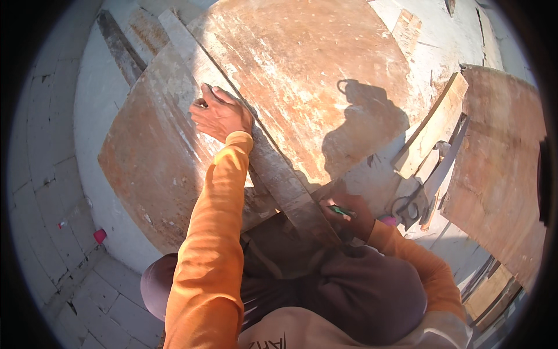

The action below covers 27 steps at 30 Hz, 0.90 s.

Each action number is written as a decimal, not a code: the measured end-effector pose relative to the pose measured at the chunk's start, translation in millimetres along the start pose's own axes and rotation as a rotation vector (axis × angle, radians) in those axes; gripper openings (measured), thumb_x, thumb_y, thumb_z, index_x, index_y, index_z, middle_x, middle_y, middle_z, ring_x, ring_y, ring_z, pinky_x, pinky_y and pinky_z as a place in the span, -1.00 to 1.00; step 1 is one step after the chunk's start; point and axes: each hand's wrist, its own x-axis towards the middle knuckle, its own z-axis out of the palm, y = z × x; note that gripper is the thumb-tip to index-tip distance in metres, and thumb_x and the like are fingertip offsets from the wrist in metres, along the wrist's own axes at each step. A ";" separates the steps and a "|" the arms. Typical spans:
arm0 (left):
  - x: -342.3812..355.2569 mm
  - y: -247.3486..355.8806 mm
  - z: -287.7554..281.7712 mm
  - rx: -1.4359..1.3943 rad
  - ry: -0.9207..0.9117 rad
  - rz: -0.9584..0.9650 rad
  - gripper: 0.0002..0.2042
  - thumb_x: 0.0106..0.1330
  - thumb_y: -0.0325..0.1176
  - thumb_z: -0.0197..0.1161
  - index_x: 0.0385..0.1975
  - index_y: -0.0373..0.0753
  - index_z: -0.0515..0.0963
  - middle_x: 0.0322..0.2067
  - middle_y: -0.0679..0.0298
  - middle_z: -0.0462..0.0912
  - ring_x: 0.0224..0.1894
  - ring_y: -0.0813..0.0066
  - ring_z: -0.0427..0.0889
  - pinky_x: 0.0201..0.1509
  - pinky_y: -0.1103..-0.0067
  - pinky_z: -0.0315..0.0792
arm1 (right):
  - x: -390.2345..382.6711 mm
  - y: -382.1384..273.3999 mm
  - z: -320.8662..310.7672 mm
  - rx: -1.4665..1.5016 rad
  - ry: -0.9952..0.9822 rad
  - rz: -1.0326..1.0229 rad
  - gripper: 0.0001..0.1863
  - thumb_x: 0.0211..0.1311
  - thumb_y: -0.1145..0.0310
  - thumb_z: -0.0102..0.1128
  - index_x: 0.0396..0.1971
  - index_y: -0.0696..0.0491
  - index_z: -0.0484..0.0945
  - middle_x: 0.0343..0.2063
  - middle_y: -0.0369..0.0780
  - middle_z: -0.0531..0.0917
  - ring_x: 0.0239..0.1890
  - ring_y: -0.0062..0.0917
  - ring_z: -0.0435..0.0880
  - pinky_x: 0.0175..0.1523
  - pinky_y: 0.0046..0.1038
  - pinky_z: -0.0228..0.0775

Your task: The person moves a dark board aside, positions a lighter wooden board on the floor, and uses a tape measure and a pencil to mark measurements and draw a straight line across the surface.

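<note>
A brown plywood sheet (302, 70), stained with pale streaks, lies in front of me. Across it runs a long, narrow wooden strip (273, 166), slanting from the far left down to my lap. My left hand (222, 113) presses on the strip with its fingers curled at the edge. Close to the strip's near end, my right hand (356, 215) is in shadow, closed around a slim green pen-like thing (342, 210). Its tip is too dark to make out.
A handsaw with a dark handle (408, 207) lies at the right beside a pale wooden plank (433, 125). Another plywood board (494, 168) stands farther right. A dark wooden batten (120, 46) lies at the far left. Something small and pink (100, 235) is near the grey block wall (43, 192).
</note>
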 end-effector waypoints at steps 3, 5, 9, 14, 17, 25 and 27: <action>0.9 -0.4 1.5 0.021 0.007 0.003 -0.64 0.52 -0.10 -0.04 0.17 -0.05 0.53 -0.05 0.08 0.42 0.00 0.13 0.42 0.03 0.27 0.28 | -5.7 -0.8 4.9 0.251 0.172 0.001 -0.77 0.18 0.52 0.36 -0.14 0.11 0.66 -0.33 -0.16 0.72 -0.33 -0.35 0.72 -0.17 -0.43 0.55; 2.0 -4.0 2.7 0.033 0.016 0.008 -0.63 0.52 -0.08 -0.05 0.17 -0.03 0.53 -0.05 0.08 0.42 -0.01 0.13 0.43 0.02 0.27 0.29 | 11.0 -14.3 6.6 0.092 0.245 -0.132 -0.76 0.18 0.53 0.36 -0.13 0.12 0.66 -0.31 -0.15 0.73 -0.31 -0.36 0.73 -0.15 -0.43 0.55; 4.2 -7.3 9.1 0.017 -0.008 0.008 -0.60 0.51 0.01 -0.05 0.20 0.02 0.51 -0.04 0.10 0.43 0.00 0.13 0.43 0.03 0.25 0.31 | 16.8 -17.9 9.9 0.089 0.209 -0.123 -0.76 0.19 0.57 0.33 -0.12 0.11 0.65 -0.31 -0.16 0.73 -0.25 -0.34 0.74 -0.11 -0.42 0.54; 3.9 -7.0 7.9 0.057 -0.073 -0.021 -0.38 0.39 0.33 -0.04 0.23 0.03 0.53 0.04 0.09 0.41 0.05 0.13 0.43 0.11 0.22 0.31 | -49.3 10.3 8.1 0.146 0.192 -0.072 -0.68 0.20 0.61 0.28 -0.02 0.09 0.58 -0.23 -0.14 0.69 -0.13 -0.24 0.70 0.02 -0.36 0.52; 4.3 -2.2 -2.7 0.089 -0.109 0.000 -0.30 0.27 0.33 0.12 0.25 -0.04 0.51 0.07 0.05 0.40 0.11 0.10 0.43 0.16 0.22 0.32 | -82.1 8.4 -1.7 -0.160 0.408 -0.124 -0.56 0.08 0.66 0.30 0.01 0.08 0.56 0.03 -0.09 0.55 0.03 -0.15 0.61 0.10 -0.30 0.51; 26.5 -0.5 -12.8 -0.223 -0.226 -0.082 -0.23 0.03 0.13 0.46 0.19 -0.28 0.55 0.05 -0.11 0.43 0.10 -0.06 0.53 0.24 0.22 0.40 | -159.1 102.7 -72.2 -0.626 0.809 0.130 -0.56 0.10 0.72 0.17 0.01 0.09 0.58 0.24 0.00 0.34 0.15 -0.12 0.51 0.21 -0.27 0.43; 32.6 15.2 -26.9 -0.299 -0.194 -0.110 -0.21 0.00 0.12 0.49 0.15 -0.39 0.56 0.03 -0.20 0.51 0.09 -0.07 0.56 0.21 0.23 0.43 | -179.9 113.6 -79.6 -0.646 0.898 0.141 -0.59 0.14 0.70 0.14 0.00 0.09 0.59 0.23 -0.02 0.37 0.15 -0.12 0.50 0.24 -0.25 0.39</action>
